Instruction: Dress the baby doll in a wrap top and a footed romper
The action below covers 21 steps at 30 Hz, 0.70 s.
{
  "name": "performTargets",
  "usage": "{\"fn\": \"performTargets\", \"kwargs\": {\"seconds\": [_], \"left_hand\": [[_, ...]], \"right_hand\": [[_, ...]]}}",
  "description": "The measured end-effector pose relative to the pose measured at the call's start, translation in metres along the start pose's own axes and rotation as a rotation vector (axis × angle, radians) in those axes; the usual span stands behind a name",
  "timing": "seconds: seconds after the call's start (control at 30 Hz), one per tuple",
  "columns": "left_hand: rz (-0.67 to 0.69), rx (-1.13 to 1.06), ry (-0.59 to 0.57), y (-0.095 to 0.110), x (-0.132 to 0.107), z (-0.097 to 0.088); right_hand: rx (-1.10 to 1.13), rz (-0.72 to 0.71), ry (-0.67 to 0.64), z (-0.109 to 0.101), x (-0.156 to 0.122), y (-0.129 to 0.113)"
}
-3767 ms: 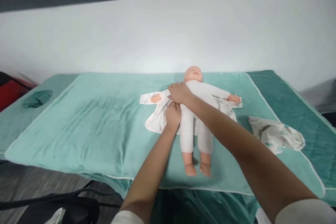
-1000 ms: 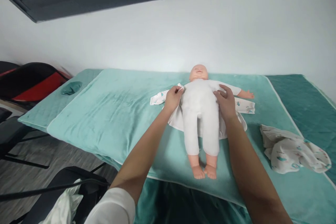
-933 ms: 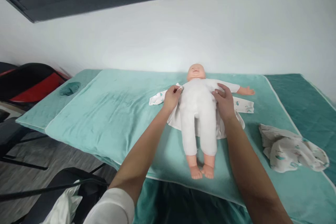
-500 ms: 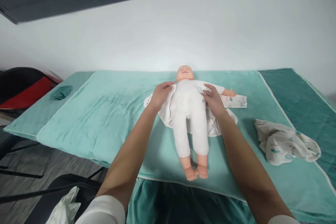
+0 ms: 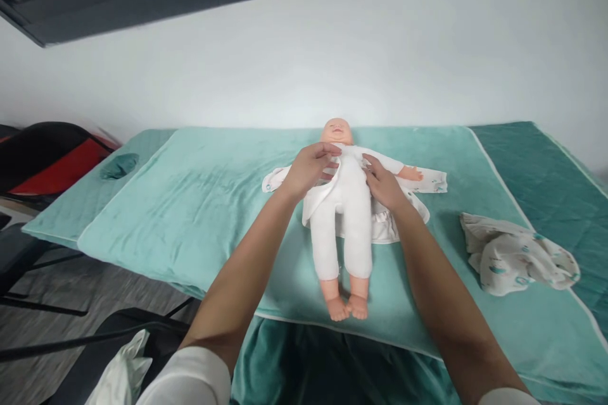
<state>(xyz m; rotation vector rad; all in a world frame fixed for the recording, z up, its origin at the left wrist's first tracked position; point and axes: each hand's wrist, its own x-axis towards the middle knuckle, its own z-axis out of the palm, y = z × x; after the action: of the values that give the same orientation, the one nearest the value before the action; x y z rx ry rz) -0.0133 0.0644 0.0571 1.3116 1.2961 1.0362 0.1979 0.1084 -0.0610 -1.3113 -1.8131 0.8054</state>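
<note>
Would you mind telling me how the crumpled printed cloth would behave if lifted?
The crumpled printed cloth looks floppy: it lies in soft folds, so it would probably drape. It seems thin, likely light. Pushed on the teal mat, it may bunch.

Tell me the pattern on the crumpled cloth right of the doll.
The crumpled cloth is off-white with small teal prints; the head view shows it best.

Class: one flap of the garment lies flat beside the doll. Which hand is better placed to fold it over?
Probably the right hand: it sits at the flat flap beside the doll, while the left hand holds the other flap over the chest.
</note>
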Motion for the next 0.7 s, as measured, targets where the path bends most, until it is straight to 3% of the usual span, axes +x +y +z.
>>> {"fn": "performTargets", "kwargs": {"seconds": [0.13,0.3,0.4,0.53,0.6,0.7], "left_hand": [[0.016,-0.146,0.091,-0.005,-0.017,-0.005],[0.009,-0.201,-0.062,-0.025,-0.036,0.002],[0.049,-0.141,0.055,-0.036,-0.033,0.007],[0.182,0.102,0.335,-0.052,-0.017,0.006],[0.274,0.304,0.333,-0.061,-0.011,0.010],[0.371,0.599,0.213,-0.071,-0.009,0.024]], "right_hand": [[0.049,0.061,0.004,-0.001,-0.001,0.001],[0.058,0.079,0.015,-0.001,-0.001,0.001],[0.062,0.087,0.019,-0.001,-0.001,0.000],[0.031,0.081,0.075,-0.006,-0.003,-0.002],[-0.018,0.105,0.166,-0.011,-0.002,0.000],[-0.120,0.121,0.375,-0.023,0.002,0.010]]}}
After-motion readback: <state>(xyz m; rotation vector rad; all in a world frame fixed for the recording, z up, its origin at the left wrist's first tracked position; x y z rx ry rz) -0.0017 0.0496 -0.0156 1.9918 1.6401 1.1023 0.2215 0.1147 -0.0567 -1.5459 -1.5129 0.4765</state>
